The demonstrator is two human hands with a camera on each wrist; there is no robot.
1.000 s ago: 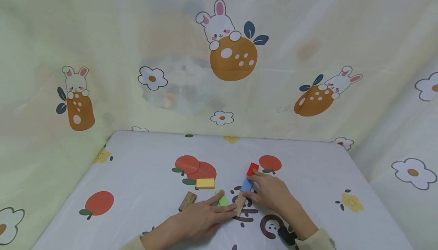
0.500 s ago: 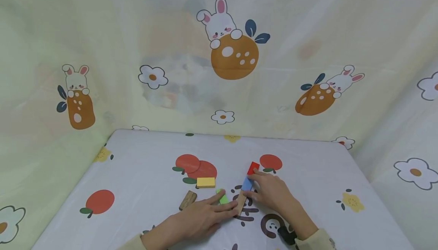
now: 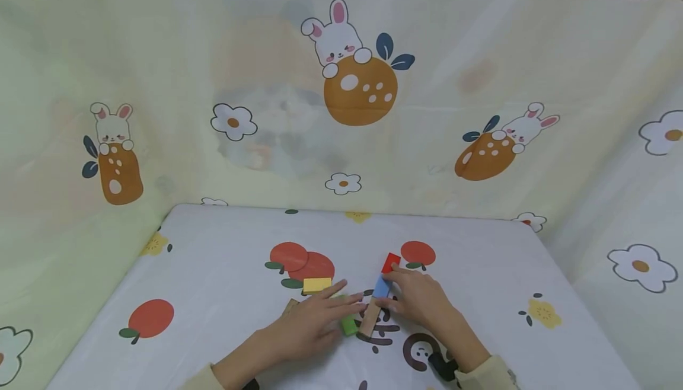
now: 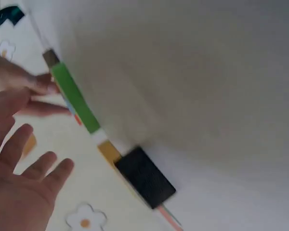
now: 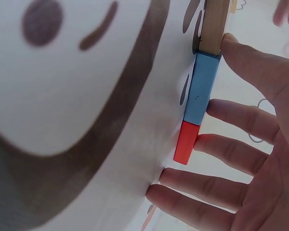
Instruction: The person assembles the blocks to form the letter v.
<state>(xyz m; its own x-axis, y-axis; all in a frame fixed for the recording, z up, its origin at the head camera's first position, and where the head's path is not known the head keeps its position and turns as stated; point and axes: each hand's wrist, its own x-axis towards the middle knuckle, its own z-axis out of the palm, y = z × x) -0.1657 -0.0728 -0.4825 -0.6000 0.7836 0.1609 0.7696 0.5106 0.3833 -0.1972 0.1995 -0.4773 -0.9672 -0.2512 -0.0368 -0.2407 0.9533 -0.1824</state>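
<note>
A plain wood block, a blue block and a red block lie end to end in a slanting row. My right hand rests along the row's right side. In the right wrist view its thumb touches the wood block, and extended fingers touch the blue block and red block. My left hand spreads its fingers over a green block, just left of the row. In the left wrist view these fingers hold nothing and stand apart from the green block.
A yellow block lies beyond my left hand. A dark brown block is partly hidden behind that hand, and shows larger in the left wrist view. Printed fruit patterns cover the tablecloth; a patterned curtain stands behind.
My left hand has come off the near end of the wood block and shifted forward, uncovering the green block's near end and covering more of the brown block. My right hand stays at the row.
</note>
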